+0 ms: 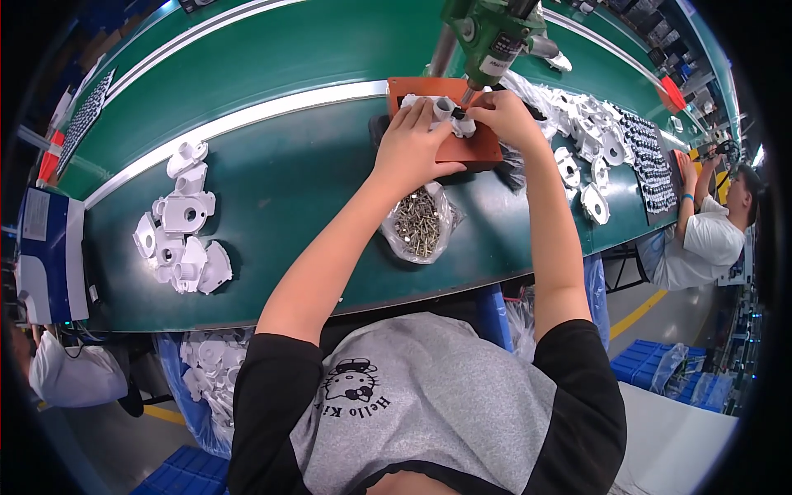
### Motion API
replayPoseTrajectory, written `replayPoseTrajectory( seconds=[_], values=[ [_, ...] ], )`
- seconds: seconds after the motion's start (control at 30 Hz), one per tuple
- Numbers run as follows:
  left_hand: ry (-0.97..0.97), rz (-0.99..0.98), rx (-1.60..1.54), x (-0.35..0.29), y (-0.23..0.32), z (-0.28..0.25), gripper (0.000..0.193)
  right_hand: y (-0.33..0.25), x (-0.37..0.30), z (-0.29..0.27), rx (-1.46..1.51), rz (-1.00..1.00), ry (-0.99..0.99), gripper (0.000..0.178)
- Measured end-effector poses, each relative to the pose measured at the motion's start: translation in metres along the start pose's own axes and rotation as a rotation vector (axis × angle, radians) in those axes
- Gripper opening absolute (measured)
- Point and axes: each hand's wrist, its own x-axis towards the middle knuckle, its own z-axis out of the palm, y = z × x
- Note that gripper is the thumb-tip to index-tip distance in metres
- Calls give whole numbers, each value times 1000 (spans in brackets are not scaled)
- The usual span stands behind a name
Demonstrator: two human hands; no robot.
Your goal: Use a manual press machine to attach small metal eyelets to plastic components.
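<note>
A white plastic housing (443,108) with a round tube lies on the orange-red base (487,150) of a green bench machine (492,37). My left hand (412,147) grips the housing from its left side, fingers over the top and thumb along the near edge. At the right end, my right hand (507,120) is closed, its fingertips pinched beside a small black piece (459,114) on the housing. Whatever those fingertips hold is too small to make out. The machine's pointed metal tip (469,94) comes down just above the black piece, near my right fingertips.
An open clear bag of screws (418,223) lies near my left forearm. White housings (188,213) sit in a cluster at the left. More white parts (594,136) and a rack of small black pieces (646,157) lie to the right. A co-worker (709,227) sits at the far right.
</note>
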Motion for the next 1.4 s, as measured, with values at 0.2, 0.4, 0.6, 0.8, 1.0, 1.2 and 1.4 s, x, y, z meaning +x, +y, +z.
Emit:
replayPoseTrajectory(
  seconds=[0.2,0.4,0.6,0.8,1.0,1.2,1.4],
  values=[
    [0,4,-4,-1,-3,0,60,-18,5,-7,204,136,-124,24],
    [4,4,-4,0,0,0,61,5,15,2,229,36,-179,22],
    [-2,-17,9,-1,-4,2,68,17,19,-2,358,71,-177,19],
    [-7,-35,-10,1,-1,-3,74,45,68,-61,871,13,255,23],
    [-24,-37,-41,-1,-1,-3,76,-22,111,-115,458,-205,470,28],
    [-42,-48,-36,0,4,-3,75,-99,133,-119,469,-96,602,31],
    [-81,-49,-17,6,5,-4,67,-147,149,-148,482,54,738,33]
  ],
)
